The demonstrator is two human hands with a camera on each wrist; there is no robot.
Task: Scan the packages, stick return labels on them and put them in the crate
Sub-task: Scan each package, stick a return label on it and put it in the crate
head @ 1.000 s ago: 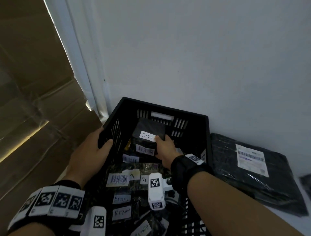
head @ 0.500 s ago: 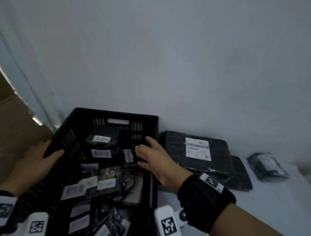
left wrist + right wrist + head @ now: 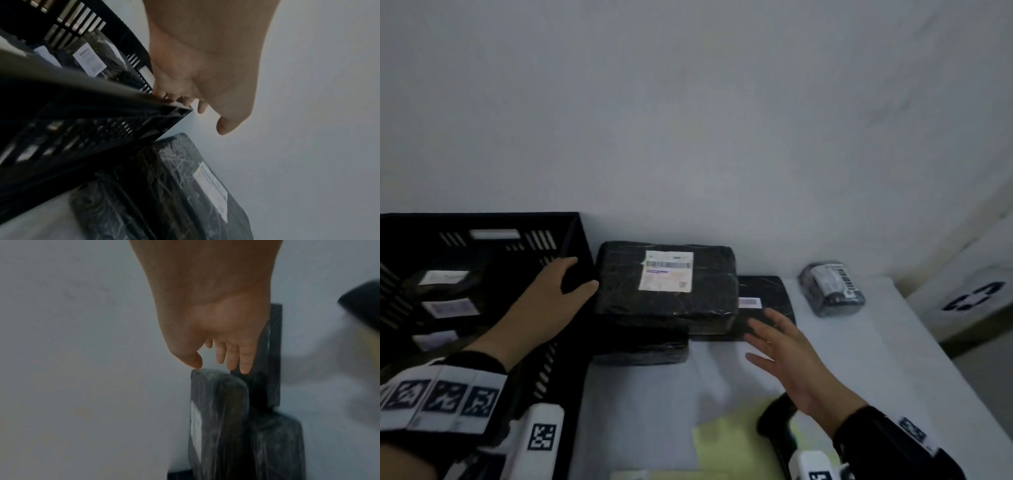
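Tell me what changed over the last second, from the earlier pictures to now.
The right hand let go of the labelled package in the crate, came out and now reaches, open, toward the flat package on the table. The left hand shifted from the crate's left wall to its right rim, fingers hooked over it. The big package stayed put.

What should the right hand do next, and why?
Probably lower onto the flat black package and grip it. The right hand hovers open just over it, holding nothing, while the left hand grips the crate rim. That package lies outside the crate, closest to the fingers.
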